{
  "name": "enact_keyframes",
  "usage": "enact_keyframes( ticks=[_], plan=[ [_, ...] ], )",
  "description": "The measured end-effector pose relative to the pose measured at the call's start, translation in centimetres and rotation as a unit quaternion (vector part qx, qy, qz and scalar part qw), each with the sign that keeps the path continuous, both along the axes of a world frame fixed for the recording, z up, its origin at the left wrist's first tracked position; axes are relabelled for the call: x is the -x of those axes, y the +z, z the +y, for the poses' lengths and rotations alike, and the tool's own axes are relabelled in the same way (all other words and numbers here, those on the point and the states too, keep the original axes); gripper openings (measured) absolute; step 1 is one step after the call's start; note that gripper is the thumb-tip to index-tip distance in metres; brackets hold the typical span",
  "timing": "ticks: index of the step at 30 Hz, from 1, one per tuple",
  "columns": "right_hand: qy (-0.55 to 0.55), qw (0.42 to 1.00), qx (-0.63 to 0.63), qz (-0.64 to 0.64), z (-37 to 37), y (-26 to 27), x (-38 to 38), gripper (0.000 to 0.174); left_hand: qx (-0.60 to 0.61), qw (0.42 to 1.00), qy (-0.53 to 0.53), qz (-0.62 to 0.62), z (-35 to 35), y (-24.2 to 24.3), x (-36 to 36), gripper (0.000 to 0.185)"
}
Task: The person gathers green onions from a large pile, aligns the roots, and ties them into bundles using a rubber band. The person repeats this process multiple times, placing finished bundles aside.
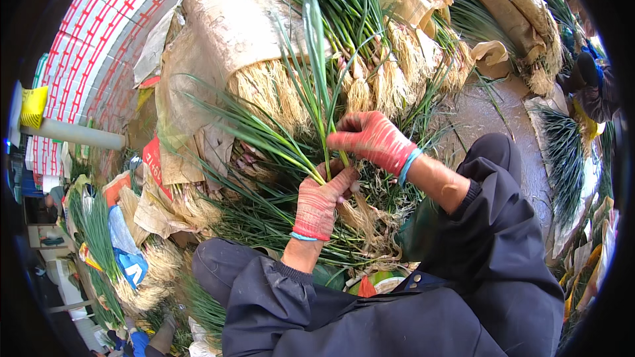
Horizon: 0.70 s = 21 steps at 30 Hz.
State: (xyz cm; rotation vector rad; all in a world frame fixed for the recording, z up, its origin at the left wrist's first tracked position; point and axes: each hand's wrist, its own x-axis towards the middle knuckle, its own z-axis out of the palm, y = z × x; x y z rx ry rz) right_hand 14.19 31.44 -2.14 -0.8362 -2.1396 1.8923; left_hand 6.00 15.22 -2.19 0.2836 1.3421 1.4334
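My left hand [320, 203], in a red-and-white knit glove with a blue band at the wrist, grips several green onions [305, 158] low on their stems. Their pale roots [361, 215] hang out below the thumb, and the leaves fan up and to the left. Just above it, my right hand [374, 140], gloved the same way, has its fingertips closed around one upright stalk [343, 157] of this bunch. Part of that stalk is hidden behind the fingers. Loose leaves and root trimmings [374, 193] lie beneath both hands.
Ahead lies a large pile of green onions [357, 54], roots towards me, partly under a brown paper sheet [243, 20]. More bundles [94, 228] lie at left, others [563, 158] at right on wet ground [488, 109]. A grey pole [79, 132] stands left. Other people's legs [161, 334] show lower left.
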Motion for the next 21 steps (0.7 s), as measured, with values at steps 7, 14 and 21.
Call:
enact_keyframes(
  ticks=[7, 14, 21],
  plan=[
    [0.134, 0.984, 0.119, 0.022, 1.4, 0.1, -0.9, 0.026, -0.045, 0.995, 0.002, -0.094, -0.6, 0.1, 0.7, 0.026],
    [0.106, 0.937, -0.297, -0.148, 2.2, -1.0, -0.6, 0.023, -0.060, 0.995, -0.044, -0.062, -0.7, 2.5, 1.0, 0.028],
    [-0.122, 0.869, -0.438, -0.195, 7.7, -1.0, 3.4, 0.052, -0.240, 0.959, 0.149, -0.023, -1.4, 4.8, 2.9, 0.022]
  ],
)
